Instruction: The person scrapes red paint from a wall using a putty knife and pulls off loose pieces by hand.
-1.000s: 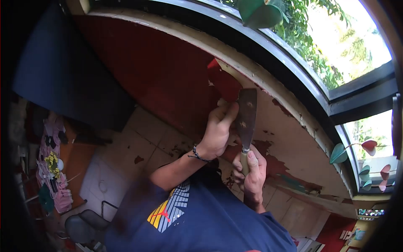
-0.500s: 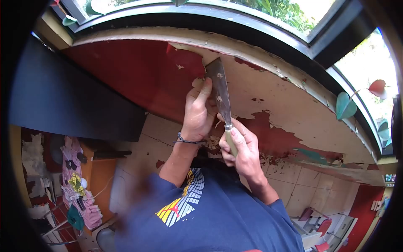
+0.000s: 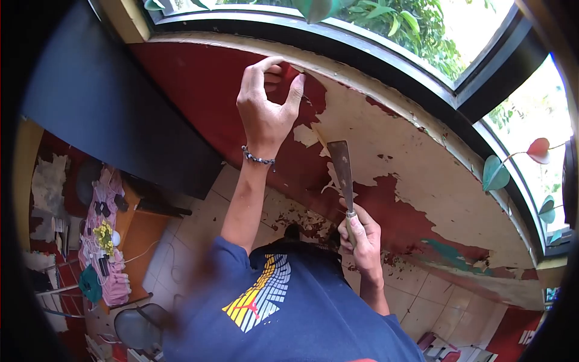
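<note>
My left hand [image 3: 265, 105] is raised to the top of the red-painted wall [image 3: 193, 84], just under the window ledge. Its thumb and forefinger are apart beside a lifted flap of red paint [image 3: 291, 73], and the other fingers are curled. No firm hold on the flap shows. Lower and to the right, my right hand [image 3: 363, 238] grips a putty knife [image 3: 342, 172] by its handle, blade pointing up. The blade stands in front of a scraped, cream-coloured patch [image 3: 404, 157] with ragged paint edges. A loose paint strip [image 3: 329, 175] hangs beside the blade.
Above the ledge [image 3: 374, 87] is a dark-framed window with heart-shaped leaves [image 3: 496, 174] hanging in front. A dark panel [image 3: 114, 114] stands at left, near an orange desk [image 3: 148, 232] and a chair [image 3: 142, 326]. Paint flakes [image 3: 310, 223] litter the tiled floor.
My left hand has moved up and left, away from the blade, to the paint near the ledge. The putty knife has come down from the wall's top edge, still in my right hand.
</note>
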### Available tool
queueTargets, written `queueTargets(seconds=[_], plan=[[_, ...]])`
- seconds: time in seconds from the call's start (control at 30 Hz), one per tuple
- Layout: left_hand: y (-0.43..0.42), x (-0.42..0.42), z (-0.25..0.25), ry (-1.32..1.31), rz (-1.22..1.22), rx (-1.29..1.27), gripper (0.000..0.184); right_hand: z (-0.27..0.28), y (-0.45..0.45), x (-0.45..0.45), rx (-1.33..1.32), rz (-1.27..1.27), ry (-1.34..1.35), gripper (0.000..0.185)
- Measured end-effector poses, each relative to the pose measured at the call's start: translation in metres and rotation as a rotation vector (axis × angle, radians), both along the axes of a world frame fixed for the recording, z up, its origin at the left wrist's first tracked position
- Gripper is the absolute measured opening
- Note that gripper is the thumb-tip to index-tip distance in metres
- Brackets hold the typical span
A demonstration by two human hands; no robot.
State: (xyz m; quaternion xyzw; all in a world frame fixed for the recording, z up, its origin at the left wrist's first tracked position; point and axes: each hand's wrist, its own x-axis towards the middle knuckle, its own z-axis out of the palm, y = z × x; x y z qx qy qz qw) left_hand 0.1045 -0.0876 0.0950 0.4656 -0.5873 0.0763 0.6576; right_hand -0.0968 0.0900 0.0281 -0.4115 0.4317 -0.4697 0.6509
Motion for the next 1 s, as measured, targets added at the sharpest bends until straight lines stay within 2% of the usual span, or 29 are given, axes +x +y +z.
queueTargets(seconds=[0.1, 0.13, 0.2, 0.33, 0.43, 0.57, 0.67, 0.73, 0.8, 0.83, 0.87, 0.93, 1.0], plan=[[-0.001, 0.011, 0.001, 0.017, -0.238, 0.067, 0.020, 0.003, -0.001, 0.000, -0.055, 0.024, 0.013, 0.040], [-0.002, 0.014, 0.001, 0.021, -0.236, 0.065, 0.020, 0.006, -0.001, -0.001, -0.031, 0.008, 0.013, 0.039], [-0.008, 0.022, 0.004, -0.246, -0.144, -0.064, 0.017, 0.007, -0.002, -0.002, -0.010, -0.005, 0.018, 0.039], [-0.004, 0.031, 0.007, -0.271, -0.235, 0.017, 0.015, -0.002, -0.001, -0.005, -0.014, -0.040, -0.013, 0.039], [-0.008, 0.035, 0.007, -0.273, -0.233, -0.040, 0.017, -0.003, -0.003, -0.003, -0.011, -0.061, -0.015, 0.039], [-0.004, 0.024, 0.014, -0.237, -0.121, 0.036, 0.022, 0.002, -0.005, -0.004, -0.025, -0.071, 0.009, 0.039], [-0.003, 0.027, 0.017, -0.153, -0.169, 0.066, 0.020, 0.009, -0.010, -0.003, -0.061, -0.115, 0.026, 0.038], [0.007, 0.035, 0.023, -0.079, -0.278, 0.212, 0.022, 0.018, -0.016, -0.002, -0.073, -0.107, 0.012, 0.038], [0.005, 0.042, 0.019, -0.032, -0.280, 0.146, 0.019, 0.022, -0.017, -0.003, -0.086, -0.098, -0.004, 0.038], [0.011, 0.042, 0.020, 0.077, -0.281, 0.236, 0.016, 0.022, -0.017, -0.003, -0.089, -0.096, 0.000, 0.038], [0.010, 0.045, 0.015, 0.079, -0.244, 0.152, 0.012, 0.022, -0.018, -0.003, -0.092, -0.092, 0.004, 0.038], [0.011, 0.055, 0.011, 0.015, -0.104, 0.107, 0.011, 0.019, -0.018, -0.005, -0.091, -0.080, -0.023, 0.038], [0.007, 0.060, 0.003, 0.033, -0.068, 0.098, 0.012, 0.017, -0.020, -0.005, -0.084, -0.067, -0.049, 0.039]])
